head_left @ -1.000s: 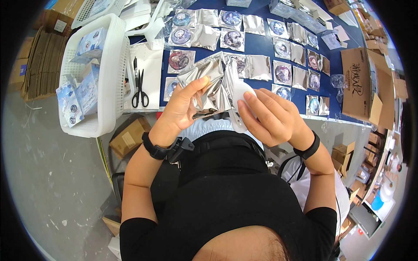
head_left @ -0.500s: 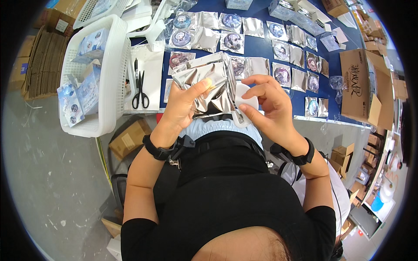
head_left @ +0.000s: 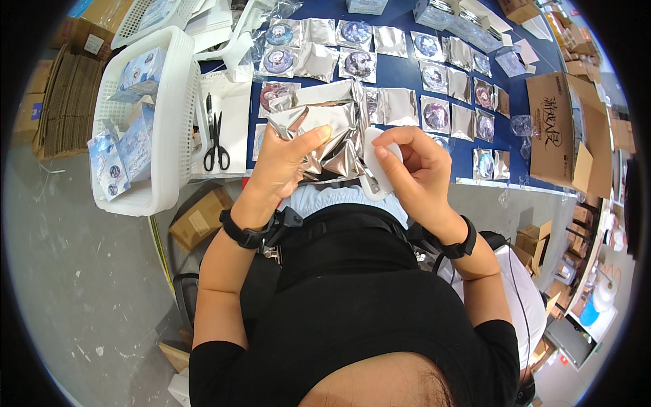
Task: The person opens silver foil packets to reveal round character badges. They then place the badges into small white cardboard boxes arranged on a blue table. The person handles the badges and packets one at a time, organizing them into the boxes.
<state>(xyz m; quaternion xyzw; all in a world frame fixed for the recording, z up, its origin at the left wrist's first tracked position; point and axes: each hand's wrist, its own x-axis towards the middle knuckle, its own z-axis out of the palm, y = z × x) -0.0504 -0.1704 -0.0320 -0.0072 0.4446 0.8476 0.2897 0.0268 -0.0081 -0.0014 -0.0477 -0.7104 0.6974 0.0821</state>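
My left hand [head_left: 279, 165] grips a shiny silver foil pouch [head_left: 342, 121] at its left side, thumb pressed on top. At the pouch's right edge, my right hand [head_left: 424, 173] pinches a smooth white piece with a rounded end [head_left: 381, 178] between thumb and fingers. How far that piece reaches behind or into the pouch is hidden. Beyond my hands, rows of round picture badges [head_left: 357, 64] in square packets lie beside flat silver packets [head_left: 317, 61] on the blue table [head_left: 400, 80].
Left of the pouch, black scissors [head_left: 217, 154] and a pen [head_left: 209, 105] lie on white paper. A white plastic basket [head_left: 178, 146] holds pale blue boxes [head_left: 139, 146]. Toward the right stands an open cardboard box [head_left: 553, 159]; small open boxes [head_left: 468, 30] sit behind.
My right hand's fingers have closed in on the white piece, thumb now pressed to its upper part. The left hand keeps its hold on the pouch.
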